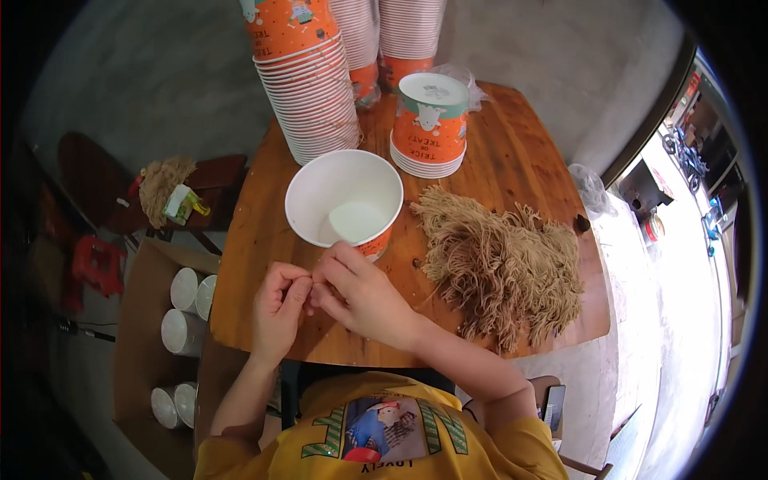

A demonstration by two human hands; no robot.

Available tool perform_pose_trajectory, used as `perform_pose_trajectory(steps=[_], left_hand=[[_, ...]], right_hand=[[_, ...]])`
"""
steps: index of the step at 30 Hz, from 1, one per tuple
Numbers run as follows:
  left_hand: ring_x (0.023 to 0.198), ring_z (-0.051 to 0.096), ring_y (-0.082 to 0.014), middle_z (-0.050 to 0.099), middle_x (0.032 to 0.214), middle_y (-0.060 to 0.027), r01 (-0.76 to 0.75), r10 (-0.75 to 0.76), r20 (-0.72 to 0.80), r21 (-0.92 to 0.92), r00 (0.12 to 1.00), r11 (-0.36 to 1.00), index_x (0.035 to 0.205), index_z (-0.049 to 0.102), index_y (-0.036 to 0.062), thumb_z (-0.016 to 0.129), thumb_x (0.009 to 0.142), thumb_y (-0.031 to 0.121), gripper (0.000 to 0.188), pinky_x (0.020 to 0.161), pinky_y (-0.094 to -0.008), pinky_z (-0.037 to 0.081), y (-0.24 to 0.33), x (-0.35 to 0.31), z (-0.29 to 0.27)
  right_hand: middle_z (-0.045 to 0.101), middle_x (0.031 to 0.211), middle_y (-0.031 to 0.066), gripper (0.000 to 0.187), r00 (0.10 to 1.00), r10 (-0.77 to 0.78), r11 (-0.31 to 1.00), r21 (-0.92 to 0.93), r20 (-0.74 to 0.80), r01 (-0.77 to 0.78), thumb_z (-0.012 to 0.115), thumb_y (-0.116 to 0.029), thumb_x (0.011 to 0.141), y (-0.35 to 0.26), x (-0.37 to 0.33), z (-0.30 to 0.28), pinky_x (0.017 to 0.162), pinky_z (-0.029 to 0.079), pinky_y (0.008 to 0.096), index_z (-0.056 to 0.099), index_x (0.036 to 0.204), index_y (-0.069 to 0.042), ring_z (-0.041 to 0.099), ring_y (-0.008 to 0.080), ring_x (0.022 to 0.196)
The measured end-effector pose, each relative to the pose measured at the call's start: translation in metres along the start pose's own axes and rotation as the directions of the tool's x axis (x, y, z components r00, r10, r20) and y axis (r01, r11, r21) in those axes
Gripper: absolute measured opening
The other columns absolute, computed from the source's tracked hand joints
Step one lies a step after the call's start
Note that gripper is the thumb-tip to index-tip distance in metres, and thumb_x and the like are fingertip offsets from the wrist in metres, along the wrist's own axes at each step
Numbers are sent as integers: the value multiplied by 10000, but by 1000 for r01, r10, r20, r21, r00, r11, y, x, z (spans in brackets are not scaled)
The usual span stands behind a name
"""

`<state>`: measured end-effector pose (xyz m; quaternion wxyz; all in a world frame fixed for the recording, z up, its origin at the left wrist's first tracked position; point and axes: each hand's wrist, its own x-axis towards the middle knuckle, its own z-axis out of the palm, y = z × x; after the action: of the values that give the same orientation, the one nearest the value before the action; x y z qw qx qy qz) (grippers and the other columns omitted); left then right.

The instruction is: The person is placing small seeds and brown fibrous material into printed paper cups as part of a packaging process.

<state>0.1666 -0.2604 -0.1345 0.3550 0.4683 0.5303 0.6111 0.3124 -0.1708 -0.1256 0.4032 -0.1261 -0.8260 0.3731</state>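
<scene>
In front of the open paper bucket, my left hand (280, 310) and my right hand (360, 294) meet with fingertips pinched together. Whatever lies between the fingers is hidden or too small to make out. The white-lined bucket (308, 192) stands upright, its orange outside showing low on the right; my right fingers overlap its near rim in the picture, and I cannot tell whether they touch it. To the right of my right hand lies a heap of tan twisted cords (504, 268), their loose ends spreading toward the table's near edge.
Along the back of the wooden table (512, 160) rise tall stacks of nested buckets (308, 96). An upside-down orange bucket stack (432, 128) stands beside them. Down left, a cardboard box (144, 320) holds several white-bottomed buckets (182, 332). More tan cord (164, 188) rests on a chair.
</scene>
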Motion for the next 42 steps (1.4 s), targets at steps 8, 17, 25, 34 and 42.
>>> perform_pose_trajectory(steps=[8,17,25,34,42], left_hand=[[780,617,-141,619,875,-59,67,-79,24,329,997,942,1039,607,33,559,971,88,100,677,-261,495,-24,-10,-18],[773,605,-218,603,904,-88,-227,70,358,419,931,879,996,636,42,595,927,80,89,670,-300,473,-25,-3,55],[805,604,-252,589,903,-104,-249,127,304,408,944,878,1001,621,40,593,931,81,86,696,-333,487,-28,-21,40],[863,602,-163,598,939,-80,-74,144,-137,422,980,904,1041,627,18,553,965,65,115,761,-250,468,9,-24,-56],[882,628,-158,628,948,-76,-60,128,-102,497,987,866,1044,622,11,543,982,91,129,771,-254,483,9,-16,-85]], right_hand=[[609,986,117,205,992,104,821,-556,-71,-126,609,13,786,40,-64,-72,818,502,411,627,979,-54,586,340,937],[585,1089,0,220,933,111,666,-722,344,187,609,-181,751,42,-104,-110,923,437,359,677,960,-168,514,227,1054],[549,1035,89,232,933,127,591,-782,336,201,636,-218,760,46,-107,-71,1019,355,517,625,912,-42,481,289,1030],[527,913,90,148,923,296,646,-763,247,-3,591,-188,820,-21,-63,-22,1000,352,580,553,903,-72,613,255,854],[521,783,62,122,933,359,358,-919,-31,-168,601,-53,821,-93,-61,-75,941,382,481,495,878,-71,587,231,705]])
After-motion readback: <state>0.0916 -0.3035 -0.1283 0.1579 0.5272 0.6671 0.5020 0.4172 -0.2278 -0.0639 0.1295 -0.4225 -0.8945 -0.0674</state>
